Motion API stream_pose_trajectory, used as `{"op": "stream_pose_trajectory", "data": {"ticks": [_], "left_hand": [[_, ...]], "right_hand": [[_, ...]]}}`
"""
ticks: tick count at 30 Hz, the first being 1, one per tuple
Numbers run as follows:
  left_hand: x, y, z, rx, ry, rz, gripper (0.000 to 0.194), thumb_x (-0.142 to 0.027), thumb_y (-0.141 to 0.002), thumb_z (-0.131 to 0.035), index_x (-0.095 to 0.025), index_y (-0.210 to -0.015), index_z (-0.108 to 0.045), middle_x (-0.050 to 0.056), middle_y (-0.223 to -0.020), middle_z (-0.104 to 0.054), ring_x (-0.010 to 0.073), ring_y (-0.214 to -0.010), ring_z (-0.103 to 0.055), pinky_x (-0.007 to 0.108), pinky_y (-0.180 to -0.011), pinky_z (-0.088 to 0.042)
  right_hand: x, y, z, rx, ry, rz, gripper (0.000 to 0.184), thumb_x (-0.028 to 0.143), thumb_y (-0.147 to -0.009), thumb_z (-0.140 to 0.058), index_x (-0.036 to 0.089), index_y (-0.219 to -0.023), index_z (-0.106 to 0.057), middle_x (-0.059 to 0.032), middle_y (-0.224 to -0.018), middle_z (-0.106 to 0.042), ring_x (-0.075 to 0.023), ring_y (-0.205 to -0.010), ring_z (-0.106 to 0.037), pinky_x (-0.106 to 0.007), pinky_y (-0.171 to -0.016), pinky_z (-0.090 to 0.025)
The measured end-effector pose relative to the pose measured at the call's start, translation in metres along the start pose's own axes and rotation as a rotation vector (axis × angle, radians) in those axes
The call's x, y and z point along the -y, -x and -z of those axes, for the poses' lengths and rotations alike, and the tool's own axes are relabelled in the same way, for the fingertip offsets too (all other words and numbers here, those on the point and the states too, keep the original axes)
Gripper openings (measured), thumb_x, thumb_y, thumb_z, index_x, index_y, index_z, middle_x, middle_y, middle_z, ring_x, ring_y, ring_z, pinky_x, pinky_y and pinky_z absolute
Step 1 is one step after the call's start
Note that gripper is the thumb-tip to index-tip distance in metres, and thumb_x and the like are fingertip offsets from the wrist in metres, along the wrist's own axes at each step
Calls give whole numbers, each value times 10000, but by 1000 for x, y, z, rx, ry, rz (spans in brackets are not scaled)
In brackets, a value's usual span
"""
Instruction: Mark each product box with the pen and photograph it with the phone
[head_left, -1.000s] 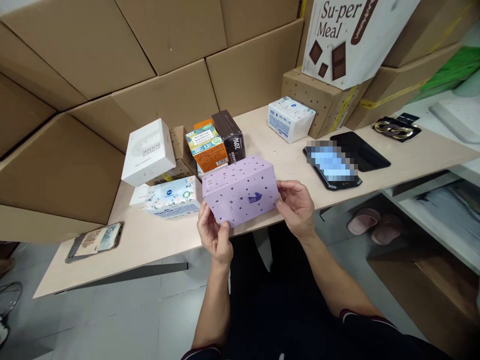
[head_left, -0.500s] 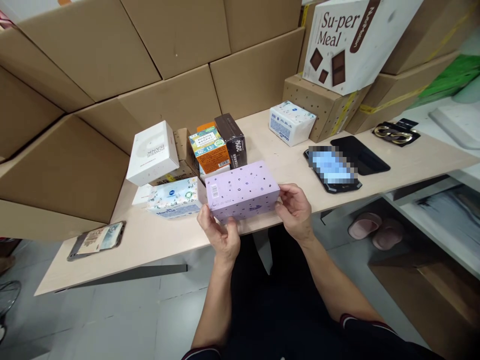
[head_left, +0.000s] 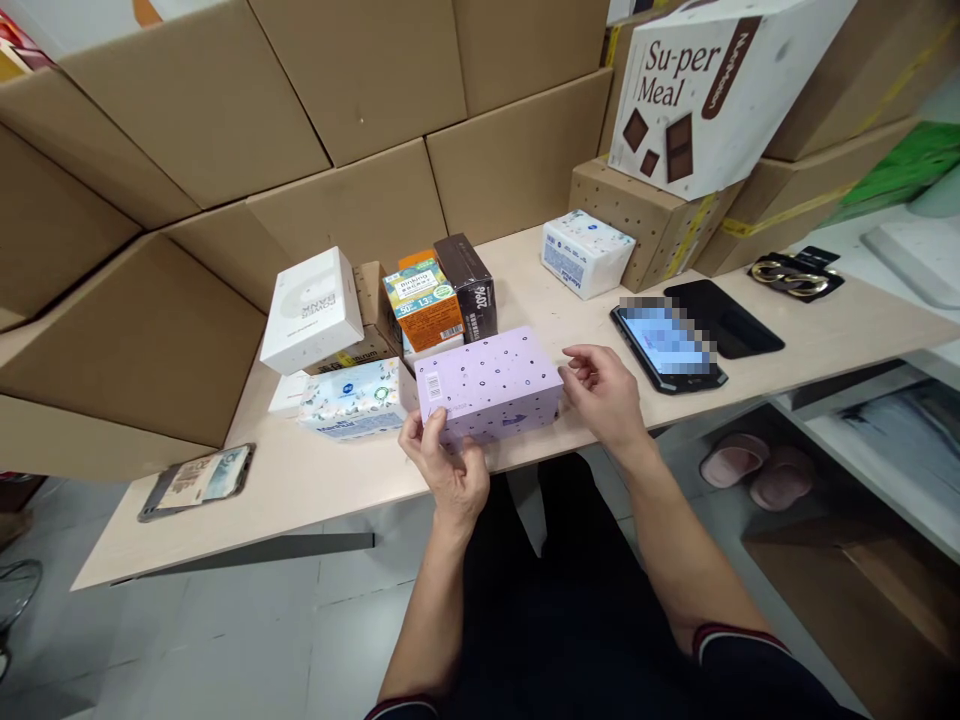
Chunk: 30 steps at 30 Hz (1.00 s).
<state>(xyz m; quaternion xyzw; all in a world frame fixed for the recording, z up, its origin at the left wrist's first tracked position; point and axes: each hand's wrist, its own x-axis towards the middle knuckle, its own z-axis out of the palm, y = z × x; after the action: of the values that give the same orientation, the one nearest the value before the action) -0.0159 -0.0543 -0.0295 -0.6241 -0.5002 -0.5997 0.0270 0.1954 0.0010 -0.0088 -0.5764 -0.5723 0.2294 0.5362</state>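
Left fingers (head_left: pixel 435 428) touch the purple box (head_left: pixel 491 375), long axis left-to-right.

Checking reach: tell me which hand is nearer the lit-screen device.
Right: the right hand is just near-left of the lit-screen device; the left hand is farther left, at the purple box.

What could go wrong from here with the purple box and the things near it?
The purple box is close to the front edge of the table, so a careless pull by the left hand, which touches its left end, might tip it off. The white power bank box sits tilted, apparently on a brown box, so a bump might make it slide.
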Motion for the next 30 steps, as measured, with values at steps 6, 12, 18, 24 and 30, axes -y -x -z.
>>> {"op": "stream_pose_trajectory", "data": {"ticks": [6, 12, 18, 24, 30], "left_hand": [[-3, -3, 0, -20, -29, -57, 672, -78, -789, -557, -285, -1418, -446, 101, -1301, -402, 264, -1274, -437, 478, -1083, -408], [-5, -4, 1, -21, -67, -95, 687, -72, -802, -552, -273, -1447, -430, 114, -1315, -411, 269, -1275, -445, 488, -1079, -410], [-5, -4, 2, -24, -72, -110, 697, -68, -804, -557, -272, -1459, -429, 117, -1313, -414, 265, -1272, -450, 481, -1071, -417], [-5, -4, 1, -35, -74, -108, 700, -72, -793, -558, -272, -1453, -435, 119, -1314, -422, 272, -1275, -460, 491, -1078, -417], [-4, -4, 2, -32, -87, -110, 685, -84, -805, -557, -266, -1453, -431, 122, -1310, -433, 278, -1271, -462, 503, -1085, -408]], "right_hand": [[26, -25, 10, 510, 515, 65, 350, 242, -854, -600, 212, -1195, -674, -99, -886, -624, -245, -790, -598, -328, -675, -419], [15, -30, 6, 435, 339, 49, 32, 205, -774, -648, 201, -775, -680, -51, -683, -610, -189, -627, -553, -307, -596, -367], [-15, -42, 13, 96, -37, -13, 266, 370, -908, -453, 198, -981, -641, 5, -646, -611, -148, -535, -569, -291, -539, -451], [14, -49, 21, -173, -617, 115, 383, 349, -708, -814, 275, -994, -571, 23, -840, -686, -156, -762, -689, -345, -765, -582], [76, -46, 7, -155, -649, 176, 278, 552, -954, -543, 276, -951, -516, 57, -626, -569, -115, -535, -587, -271, -541, -496]]}}
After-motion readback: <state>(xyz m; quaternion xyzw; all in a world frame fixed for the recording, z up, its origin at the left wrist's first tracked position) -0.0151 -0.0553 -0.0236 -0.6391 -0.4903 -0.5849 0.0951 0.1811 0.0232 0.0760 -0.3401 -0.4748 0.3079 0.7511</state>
